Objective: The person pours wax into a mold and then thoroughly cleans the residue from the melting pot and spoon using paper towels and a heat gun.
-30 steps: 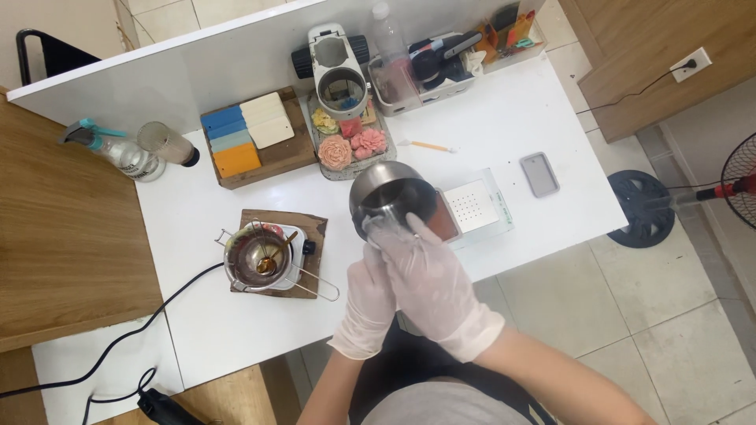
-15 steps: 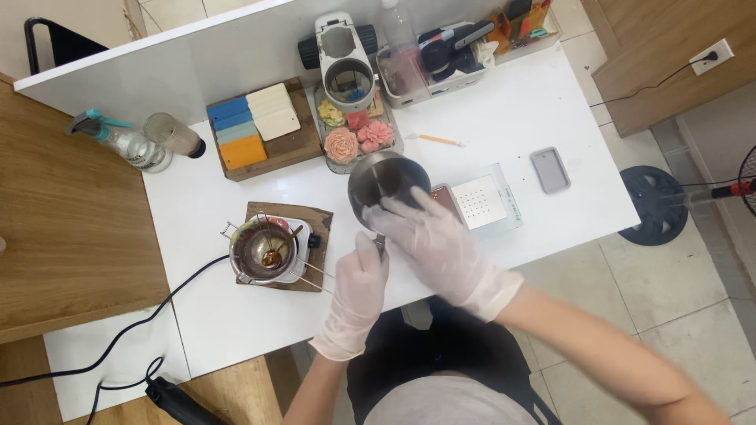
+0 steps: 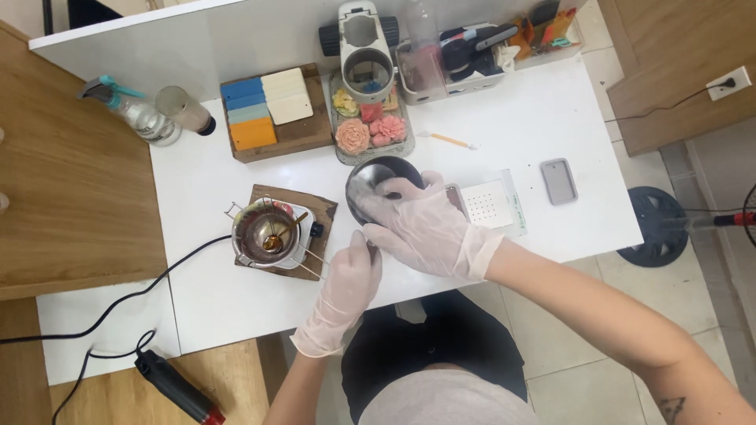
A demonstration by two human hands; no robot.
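Head view, looking down on a white worktop (image 3: 236, 315). Near its middle stands a dark, round metal bowl (image 3: 378, 182), mouth tilted up and towards the far left; being round, it has no clear long axis. What it holds cannot be made out. The right hand (image 3: 429, 228), in a pale glove, lies over the bowl's near-right rim with fingers curled around it, gripping it. The left hand (image 3: 350, 279), also gloved, is closed at the bowl's near edge, just beside the right hand; its fingertips pinch something small and thin that is too hidden to name.

Left of the bowl, a metal melting pot (image 3: 268, 234) sits on a brown wooden board (image 3: 319, 214); it contains dark liquid and a gold spoon (image 3: 282, 233) whose handle points to the far right. On the far side, a tray (image 3: 342, 149) holds flower-shaped pieces in pink, red and yellow. To its left, a wooden tray (image 3: 291, 140) carries blue, orange and cream blocks. A clear spray bottle (image 3: 134, 110) lies at the far left. Right of the bowl are a white perforated square (image 3: 488, 203) and a grey phone (image 3: 558, 180).
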